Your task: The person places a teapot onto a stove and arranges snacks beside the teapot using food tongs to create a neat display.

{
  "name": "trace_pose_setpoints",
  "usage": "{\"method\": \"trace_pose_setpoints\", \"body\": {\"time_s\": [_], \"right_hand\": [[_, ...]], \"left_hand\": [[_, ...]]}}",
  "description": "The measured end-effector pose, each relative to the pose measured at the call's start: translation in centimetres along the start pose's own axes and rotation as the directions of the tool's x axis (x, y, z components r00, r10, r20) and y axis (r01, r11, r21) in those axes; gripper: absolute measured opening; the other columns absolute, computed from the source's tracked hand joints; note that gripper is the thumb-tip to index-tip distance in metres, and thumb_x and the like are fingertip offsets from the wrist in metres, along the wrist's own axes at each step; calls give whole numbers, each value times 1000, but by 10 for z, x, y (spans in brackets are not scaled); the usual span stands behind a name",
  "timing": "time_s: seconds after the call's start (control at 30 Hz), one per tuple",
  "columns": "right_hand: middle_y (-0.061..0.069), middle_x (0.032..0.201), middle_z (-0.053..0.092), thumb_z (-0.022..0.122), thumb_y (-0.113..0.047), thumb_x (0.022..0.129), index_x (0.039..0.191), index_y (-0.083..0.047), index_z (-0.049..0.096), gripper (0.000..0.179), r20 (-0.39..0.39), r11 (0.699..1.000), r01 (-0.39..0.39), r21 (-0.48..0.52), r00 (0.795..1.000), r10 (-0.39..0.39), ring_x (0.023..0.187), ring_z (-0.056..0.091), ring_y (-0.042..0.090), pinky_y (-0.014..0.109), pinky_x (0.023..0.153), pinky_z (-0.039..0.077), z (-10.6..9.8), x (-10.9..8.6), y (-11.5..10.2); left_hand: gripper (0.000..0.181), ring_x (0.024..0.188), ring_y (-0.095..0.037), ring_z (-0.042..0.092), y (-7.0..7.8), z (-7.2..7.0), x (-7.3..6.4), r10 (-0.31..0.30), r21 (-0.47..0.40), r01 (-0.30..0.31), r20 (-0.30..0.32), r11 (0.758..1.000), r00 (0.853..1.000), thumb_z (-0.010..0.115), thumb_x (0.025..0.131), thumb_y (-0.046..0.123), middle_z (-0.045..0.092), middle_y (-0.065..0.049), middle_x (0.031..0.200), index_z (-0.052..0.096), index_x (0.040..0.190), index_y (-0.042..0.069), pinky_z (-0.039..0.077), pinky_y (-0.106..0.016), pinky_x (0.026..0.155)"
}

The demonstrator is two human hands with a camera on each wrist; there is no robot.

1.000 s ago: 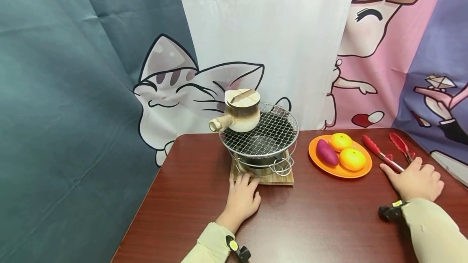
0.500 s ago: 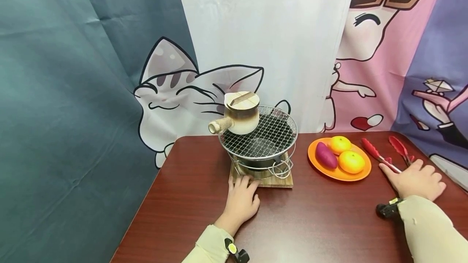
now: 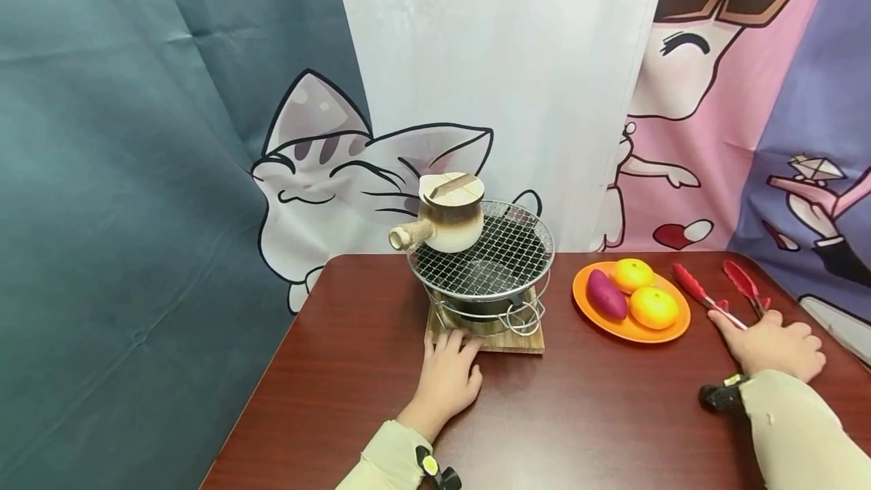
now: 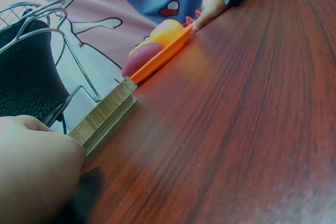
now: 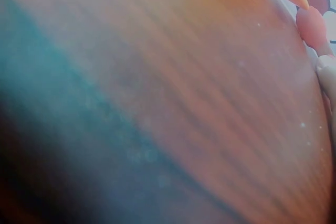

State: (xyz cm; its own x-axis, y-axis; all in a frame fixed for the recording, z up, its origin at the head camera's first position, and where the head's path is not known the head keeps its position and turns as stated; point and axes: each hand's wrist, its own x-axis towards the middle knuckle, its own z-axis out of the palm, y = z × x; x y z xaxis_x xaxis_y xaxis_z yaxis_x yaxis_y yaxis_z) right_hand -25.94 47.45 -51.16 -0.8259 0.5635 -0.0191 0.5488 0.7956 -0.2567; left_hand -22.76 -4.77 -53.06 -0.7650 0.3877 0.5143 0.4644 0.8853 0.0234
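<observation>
My left hand [image 3: 445,380] rests on the front edge of a wooden board [image 3: 520,342], fingers spread and relaxed. On that board stands a round tabletop grill with a wire mesh rack [image 3: 506,267]. A side-handled teapot [image 3: 457,233] with a wooden lid sits at the left of the rack. Far to the right, my right hand [image 3: 779,350] lies over the near end of red-tipped tongs [image 3: 690,283], its thumb along one steel arm. Their two arms are spread apart. The left wrist view shows the back of my left hand [image 4: 37,169] against the board [image 4: 105,111].
An orange plate [image 3: 629,333] stands between the grill and the tongs. It bears a purple sweet potato [image 3: 605,294] and two mandarins [image 3: 653,307]. Behind the dark red table [image 3: 578,414] hangs a printed curtain [image 3: 510,59]. The right wrist view is mostly blurred tabletop.
The head view has tilted slightly, so the scene sits a little lower in it. Both hands and the things on the table keep their places.
</observation>
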Motion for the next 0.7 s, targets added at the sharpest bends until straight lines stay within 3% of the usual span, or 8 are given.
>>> {"method": "trace_pose_setpoints", "body": {"time_s": [0.27,0.57,0.7], "right_hand": [[53,115,34,26,-89,82,134,19,26,120,-31,1000,-4,28,1000,5,112,38,64,65,92,35,-14,-25,-13],[54,115,33,30,-90,81,138,16,22,120,-2,999,-17,35,1000,17,111,39,67,66,91,35,-6,-9,-3],[54,116,33,31,-88,83,138,15,20,118,5,999,-24,47,1000,24,111,39,68,66,91,37,-11,-14,-6]], "left_hand": [[44,117,-24,53,0,0,0,8,7,-8,-16,1000,1000,69,78,26,59,0,120,68,122,27,37,-65,100],[44,119,-24,53,0,-2,1,-4,-2,4,13,1000,1000,68,80,27,58,0,122,67,124,27,36,-65,102],[44,119,-25,52,1,-2,1,-7,-12,8,14,1000,1000,68,80,26,58,0,122,67,124,27,36,-66,102]]}}
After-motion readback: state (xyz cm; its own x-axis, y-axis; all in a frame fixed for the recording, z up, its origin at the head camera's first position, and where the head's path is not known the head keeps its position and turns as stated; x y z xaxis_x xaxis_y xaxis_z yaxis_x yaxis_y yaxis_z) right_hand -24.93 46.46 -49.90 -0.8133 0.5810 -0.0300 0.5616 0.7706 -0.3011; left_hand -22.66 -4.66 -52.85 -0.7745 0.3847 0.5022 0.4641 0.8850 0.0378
